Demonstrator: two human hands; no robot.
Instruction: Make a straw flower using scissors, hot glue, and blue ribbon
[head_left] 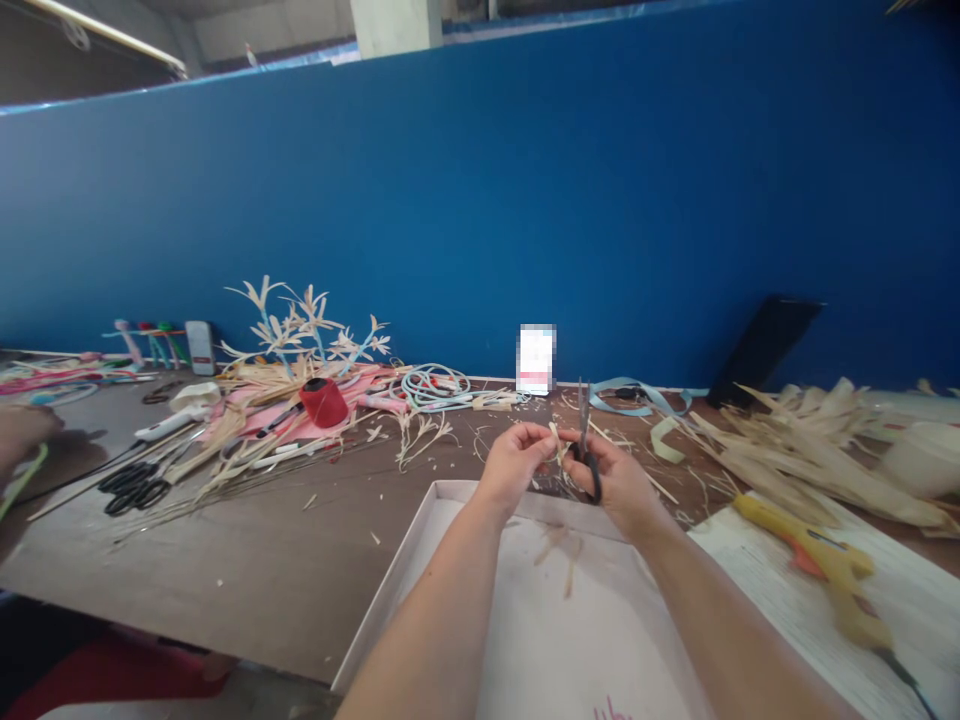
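Head view: over the far edge of a white tray (455, 489), the left hand (516, 465) pinches a small pale strip (556, 440) between fingertips pressed together. Fingers of the right hand (621, 478) curl around the black handles of scissors (595, 478), blades pointing up beside the strip; whether they are cutting cannot be told. The piece looks part-worked, with its shaping apparently unfinished. Across the worktop (315, 570), several flower-like sprays (289, 330) already stand on blue stems, seemingly finished or nearly so. Plenty of dry husk-like sheets (817, 450) at the right look uncut, so much material remains. A yellow glue gun (814, 550) lies nearby, out of both hands.
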